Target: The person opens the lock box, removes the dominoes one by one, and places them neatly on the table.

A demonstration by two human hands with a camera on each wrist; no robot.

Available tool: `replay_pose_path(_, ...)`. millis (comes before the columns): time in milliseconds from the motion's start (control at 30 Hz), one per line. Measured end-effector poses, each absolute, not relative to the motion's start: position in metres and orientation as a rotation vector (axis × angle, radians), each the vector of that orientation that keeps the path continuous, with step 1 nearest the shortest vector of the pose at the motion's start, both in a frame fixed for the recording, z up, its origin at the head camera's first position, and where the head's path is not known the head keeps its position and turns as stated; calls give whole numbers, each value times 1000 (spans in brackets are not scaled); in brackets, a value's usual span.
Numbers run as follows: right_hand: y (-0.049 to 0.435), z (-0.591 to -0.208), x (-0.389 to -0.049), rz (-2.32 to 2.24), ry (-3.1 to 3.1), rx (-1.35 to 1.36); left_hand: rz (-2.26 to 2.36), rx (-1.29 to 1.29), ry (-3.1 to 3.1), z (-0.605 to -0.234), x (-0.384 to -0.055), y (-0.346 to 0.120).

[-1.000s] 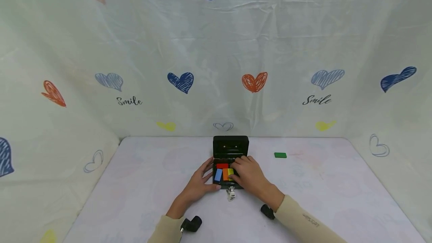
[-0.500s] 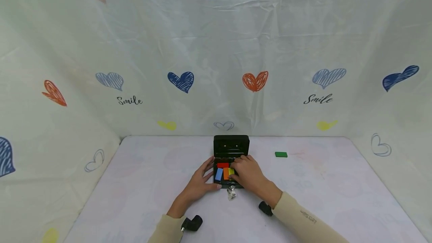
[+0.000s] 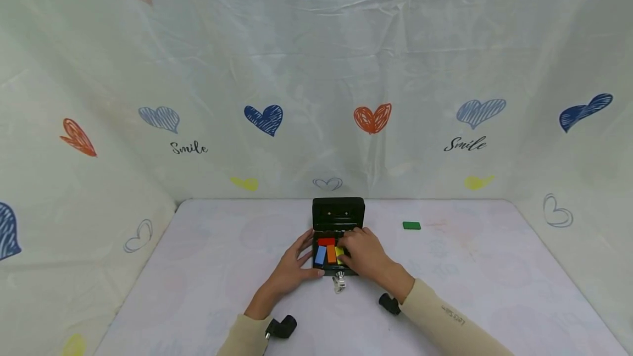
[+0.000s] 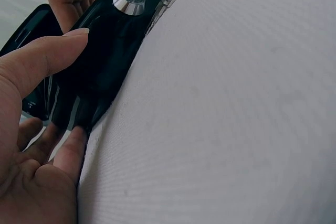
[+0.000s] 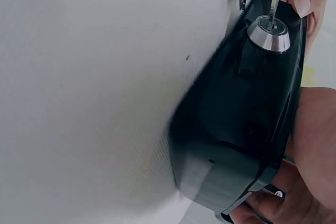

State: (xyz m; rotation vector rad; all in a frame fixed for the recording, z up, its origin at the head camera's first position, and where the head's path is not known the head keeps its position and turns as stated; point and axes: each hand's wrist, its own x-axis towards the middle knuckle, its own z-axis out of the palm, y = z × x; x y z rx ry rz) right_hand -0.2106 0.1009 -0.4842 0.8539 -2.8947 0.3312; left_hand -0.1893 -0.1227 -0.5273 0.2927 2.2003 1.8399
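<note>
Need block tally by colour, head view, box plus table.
Red rectangular block in the glossy black box: 1
Blue rectangular block in box: 1
Orange rectangular block in box: 1
Yellow rectangular block in box, partly covered by the right hand: 1
Green rectangular block on the whitish tabletop: 1
Total: 5 visible; the hand may hide more.

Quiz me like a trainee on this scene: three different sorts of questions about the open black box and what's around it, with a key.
1. True or false: the green rectangular block lies outside the glossy black box.
2. Short answer: which coloured block in the box is nearest the thumb of the right hand?
3. Fill in: a silver metal ____ stands in the round silver lock.

Key:
1. True.
2. The yellow rectangular block.
3. Key.
</note>
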Motion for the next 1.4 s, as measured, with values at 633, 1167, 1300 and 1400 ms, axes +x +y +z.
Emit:
replay_pose_path(633,100,-479,-211,379,-2933,847,1851,284,2194,-528,-190,-122)
replay_pose_path(1167,100,-485,-215,217,-2883,843,1867,308,2179,-529,-188,-123)
replay_pose_path(1300,101,-486,-215,218,-2865,868,1869,308,2188,-529,-188,-123)
replay_pose_path(1400,102,-487,-215,213,-2844,893,1871,308,2187,-529,-187,-124)
